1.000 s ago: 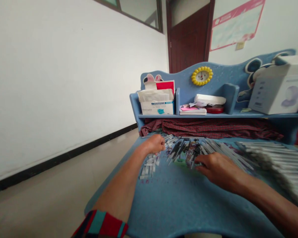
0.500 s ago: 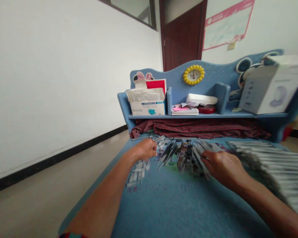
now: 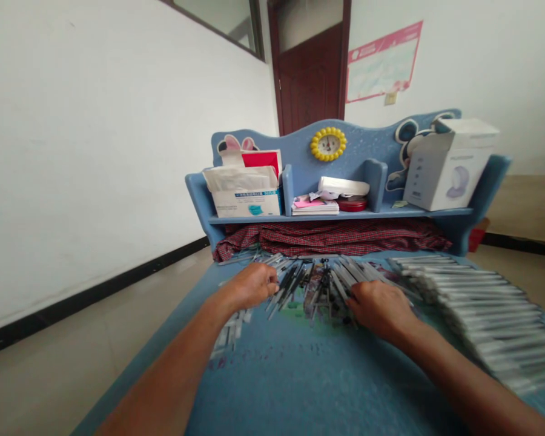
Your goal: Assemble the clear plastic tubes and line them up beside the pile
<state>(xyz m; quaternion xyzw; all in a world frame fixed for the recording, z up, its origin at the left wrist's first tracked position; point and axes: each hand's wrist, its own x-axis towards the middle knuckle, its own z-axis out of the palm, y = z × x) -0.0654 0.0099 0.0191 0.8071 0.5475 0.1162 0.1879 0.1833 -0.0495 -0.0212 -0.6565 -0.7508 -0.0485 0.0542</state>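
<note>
My left hand (image 3: 253, 284) is closed at the left side of the loose pen parts, its fingertips by the thin black sticks (image 3: 289, 284). What it pinches, if anything, is hidden. Across the pile, my right hand (image 3: 382, 307) has its fingers curled over the lower ends of the clear, pen-like tubes (image 3: 349, 274); I cannot make out what lies in its grip. Between both hands are small dark pieces (image 3: 329, 300), partly blurred. Short clear pieces (image 3: 229, 333) lie below my left wrist. To the right rests a large stack of whitish pen-like sticks (image 3: 476, 303).
The blue table (image 3: 300, 387) carries a shelf (image 3: 254, 220) at its back. On it stand a mask box (image 3: 249, 203), papers (image 3: 315, 209), a red round tin (image 3: 353, 204) and a white carton (image 3: 449, 163). Red checked cloth (image 3: 331, 238) is bunched underneath.
The view has swung to the right, so the table and shelf sit further left. Both hands stay low at the pile, the left now closer to the black sticks.
</note>
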